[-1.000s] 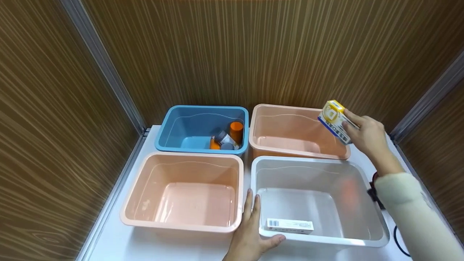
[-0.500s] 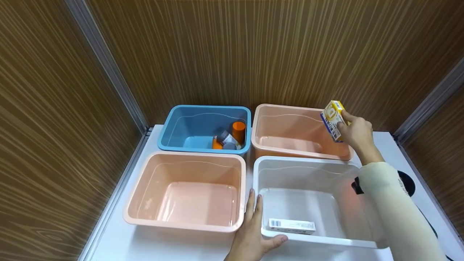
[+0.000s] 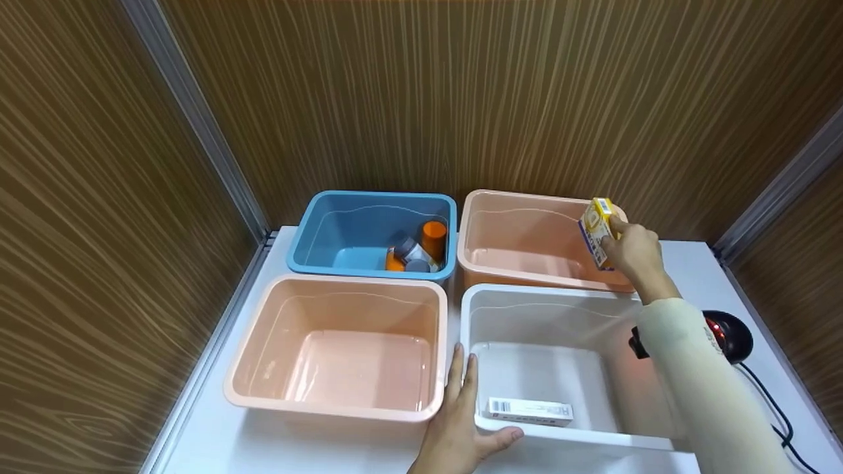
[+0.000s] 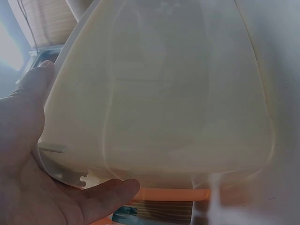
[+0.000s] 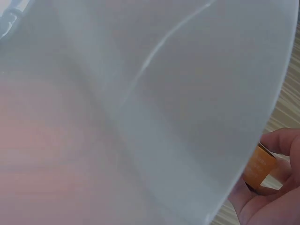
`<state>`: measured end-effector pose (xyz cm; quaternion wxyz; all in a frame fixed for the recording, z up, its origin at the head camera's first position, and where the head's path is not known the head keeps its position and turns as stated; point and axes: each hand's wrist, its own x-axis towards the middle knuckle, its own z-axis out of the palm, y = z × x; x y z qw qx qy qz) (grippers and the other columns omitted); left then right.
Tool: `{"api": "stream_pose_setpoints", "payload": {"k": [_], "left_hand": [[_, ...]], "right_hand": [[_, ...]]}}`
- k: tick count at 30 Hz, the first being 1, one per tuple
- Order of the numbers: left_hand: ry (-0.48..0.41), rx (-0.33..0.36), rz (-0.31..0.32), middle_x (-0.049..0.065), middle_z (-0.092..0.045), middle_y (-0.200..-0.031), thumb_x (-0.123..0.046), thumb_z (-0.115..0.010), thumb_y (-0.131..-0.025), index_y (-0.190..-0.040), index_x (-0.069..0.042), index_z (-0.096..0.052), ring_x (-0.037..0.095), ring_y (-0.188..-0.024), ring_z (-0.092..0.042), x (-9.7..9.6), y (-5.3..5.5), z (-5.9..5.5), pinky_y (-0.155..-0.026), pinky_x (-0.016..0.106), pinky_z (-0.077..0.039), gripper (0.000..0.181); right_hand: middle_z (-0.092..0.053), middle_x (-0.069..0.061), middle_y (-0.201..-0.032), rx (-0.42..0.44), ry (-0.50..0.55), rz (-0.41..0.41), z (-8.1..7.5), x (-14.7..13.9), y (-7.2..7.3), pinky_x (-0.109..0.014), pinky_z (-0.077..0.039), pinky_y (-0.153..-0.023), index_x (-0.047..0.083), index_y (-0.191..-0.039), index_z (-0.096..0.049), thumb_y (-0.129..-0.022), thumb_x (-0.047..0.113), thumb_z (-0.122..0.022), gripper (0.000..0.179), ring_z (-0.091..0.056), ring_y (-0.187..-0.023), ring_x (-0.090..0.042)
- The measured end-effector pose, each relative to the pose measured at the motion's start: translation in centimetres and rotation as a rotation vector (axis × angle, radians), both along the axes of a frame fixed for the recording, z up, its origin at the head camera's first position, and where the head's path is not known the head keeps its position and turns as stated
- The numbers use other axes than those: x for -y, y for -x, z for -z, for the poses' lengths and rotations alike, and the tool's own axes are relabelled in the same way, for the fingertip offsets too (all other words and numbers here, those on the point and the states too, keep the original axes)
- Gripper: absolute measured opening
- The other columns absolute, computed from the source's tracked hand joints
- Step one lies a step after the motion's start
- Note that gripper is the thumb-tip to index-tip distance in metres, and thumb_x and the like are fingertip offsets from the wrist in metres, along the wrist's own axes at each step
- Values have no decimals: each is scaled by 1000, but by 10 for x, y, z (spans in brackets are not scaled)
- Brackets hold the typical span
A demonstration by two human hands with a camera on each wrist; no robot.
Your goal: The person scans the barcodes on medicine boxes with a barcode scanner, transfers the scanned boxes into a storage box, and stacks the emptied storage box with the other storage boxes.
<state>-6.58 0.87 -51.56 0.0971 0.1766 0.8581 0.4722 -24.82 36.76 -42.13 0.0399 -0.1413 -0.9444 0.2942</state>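
In the head view my right hand (image 3: pixel 635 253) pinches a small yellow-and-white carton (image 3: pixel 598 230) between thumb and fingers. The carton is tilted over the right end of the far peach bin (image 3: pixel 520 266). From the right wrist, the box's orange end (image 5: pixel 258 168) shows between the fingers, partly behind the white bin's wall (image 5: pixel 140 117). My left hand (image 3: pixel 453 421) lies spread at the near left corner of the white bin (image 3: pixel 560 434). Its thumb touches the front rim and its straight fingers lie along the left side. A slim white box (image 3: pixel 531 411) lies inside that bin.
A blue bin (image 3: pixel 355 270) at the back left holds orange and grey-capped bottles (image 3: pixel 433 238). An empty peach bin (image 3: pixel 336 411) stands at the front left. On the right, a black scanner-like device (image 3: pixel 734 339) with a red light trails a cable (image 3: pixel 767 395). Wood-patterned walls enclose the table.
My right hand has moved left and slightly down with the carton, bringing it over the far peach bin. The black device has come into view behind the sleeve. The left hand stays at the white bin.
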Motion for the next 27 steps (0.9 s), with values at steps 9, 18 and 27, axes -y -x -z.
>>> {"api": "stream_pose_setpoints", "payload": {"k": [9, 18, 27], "left_hand": [[1, -3, 0, -2, 4, -170, -76, -72, -71, -163, -14, -18, 32, -153, -3, 1, 0, 0, -118, 54, -21, 124], [6, -59, -4, 2, 2, -170, -75, -73, -72, -162, -9, -20, 34, -152, -8, 1, -1, 2, -116, 49, -30, 124], [3, -19, -3, 0, 2, -170, -75, -74, -70, -162, -10, -21, 33, -152, -7, 1, 0, 0, -117, 52, -26, 124]], "right_hand": [[-50, -41, -134, -8, -42, -56, 6, 1, 1, -53, -57, -79, 4, -156, -32, -102, 17, -52, 59, -61, -108, -52], [-46, -40, -139, 18, -49, -129, 8, -1, 3, -52, -56, -83, 3, -157, -32, -99, 11, -55, 62, -56, -111, -51], [-47, -36, -139, 66, 17, -167, 2, 0, 8, -66, -39, -103, 0, -158, -28, -99, 6, -55, 65, -50, -122, -53]]}}
